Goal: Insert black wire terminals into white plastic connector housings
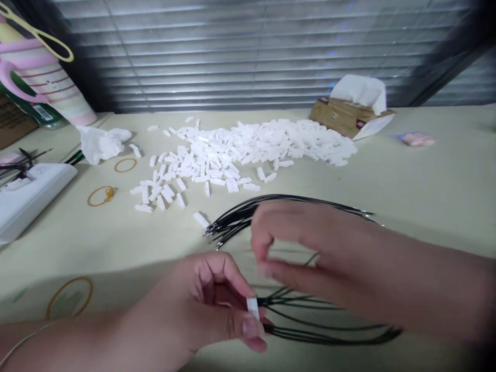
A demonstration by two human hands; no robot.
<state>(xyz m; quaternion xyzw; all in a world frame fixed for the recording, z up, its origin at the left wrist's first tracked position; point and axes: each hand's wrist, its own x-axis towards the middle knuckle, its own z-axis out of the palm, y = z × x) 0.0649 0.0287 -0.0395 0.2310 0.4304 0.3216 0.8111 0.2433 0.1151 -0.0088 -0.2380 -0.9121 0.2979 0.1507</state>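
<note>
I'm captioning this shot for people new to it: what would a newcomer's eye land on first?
Probably the sprawling heap of small white plastic pieces across the table, in front of the slatted blind. Next, in the foreground, the left hand pinching a white piece, with black wires trailing rightward beneath the blurred right hand.

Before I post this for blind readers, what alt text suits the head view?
The left hand holds a white connector piece and black wires; the right hand, blurred, hovers above. Beyond lie a black wire bundle and scattered white pieces.
</note>
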